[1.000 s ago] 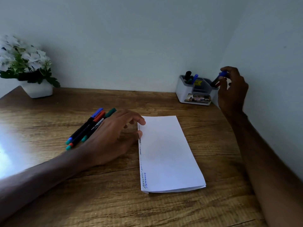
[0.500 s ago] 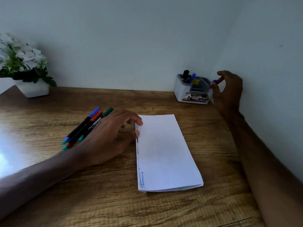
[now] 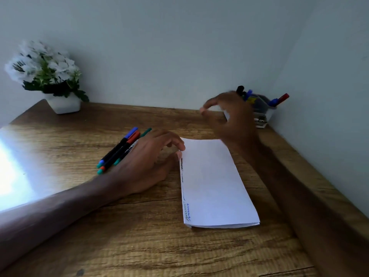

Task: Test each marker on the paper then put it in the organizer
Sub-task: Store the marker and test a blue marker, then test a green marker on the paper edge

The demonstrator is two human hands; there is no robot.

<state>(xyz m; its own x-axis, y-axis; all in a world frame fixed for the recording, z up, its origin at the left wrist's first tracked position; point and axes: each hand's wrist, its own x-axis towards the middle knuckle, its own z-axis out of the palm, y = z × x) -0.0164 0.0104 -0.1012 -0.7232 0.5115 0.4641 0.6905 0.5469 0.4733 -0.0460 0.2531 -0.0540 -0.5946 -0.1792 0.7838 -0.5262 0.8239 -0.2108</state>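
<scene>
On the table [image 3: 139, 246], the folded paper [image 3: 213, 186] lies near the right edge. The left hand [image 3: 147, 166] rests loose, fingertips [image 3: 180, 146] on the paper's left side, holding nothing. The blurry right hand [image 3: 229, 116] hovers empty before the organizer [image 3: 266, 113] in the back right corner. A quick grab could roll the markers [image 3: 119, 150] beside the left hand away. The organizer's label [image 3: 260, 121] is too blurry to read.

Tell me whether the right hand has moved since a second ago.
Yes. The right hand has drawn left, away from the organizer, toward the paper's far end.
</scene>
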